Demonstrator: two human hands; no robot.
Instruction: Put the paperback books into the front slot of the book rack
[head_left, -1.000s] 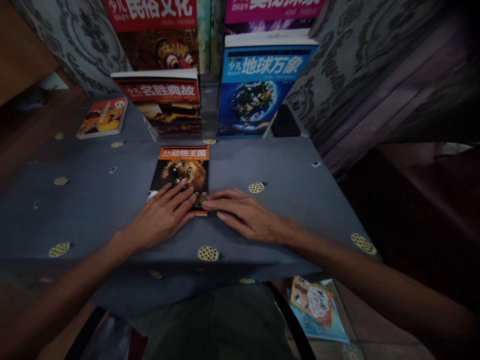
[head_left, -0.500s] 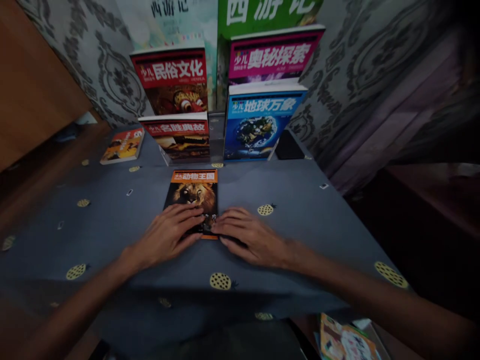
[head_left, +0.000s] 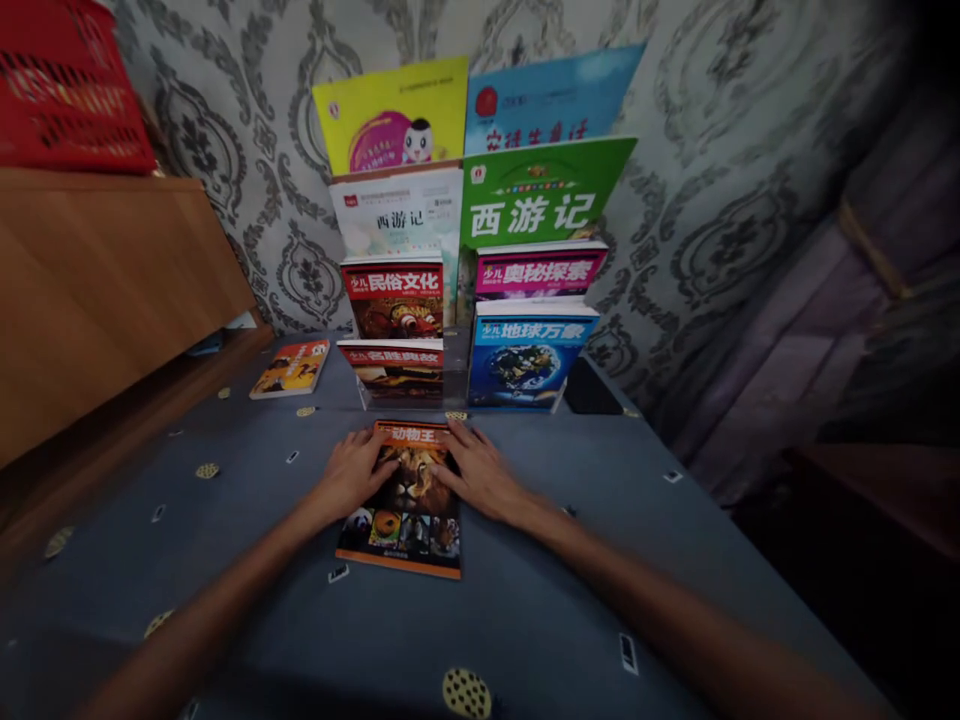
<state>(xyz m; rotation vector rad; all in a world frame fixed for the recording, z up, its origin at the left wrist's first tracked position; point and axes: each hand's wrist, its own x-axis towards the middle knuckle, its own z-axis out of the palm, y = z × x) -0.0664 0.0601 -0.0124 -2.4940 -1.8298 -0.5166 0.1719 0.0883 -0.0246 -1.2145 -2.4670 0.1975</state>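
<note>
A red plastic basket [head_left: 60,90] sits high at far left. On a grey-blue patterned tabletop [head_left: 225,560] lies a small orange book [head_left: 290,368]. The open left hand [head_left: 349,475] rests with fingers spread on the upper cover of a lion-faced book [head_left: 409,515], which lies flat just in front of a clear book stand [head_left: 455,380]. The open right hand [head_left: 480,475] rests beside it on that cover, not gripping. Further right, a blue globe book [head_left: 523,355] stands in the display.

body: bare forearms [head_left: 210,620] | fingers [head_left: 471,450] long, slender (both sides alike)
</note>
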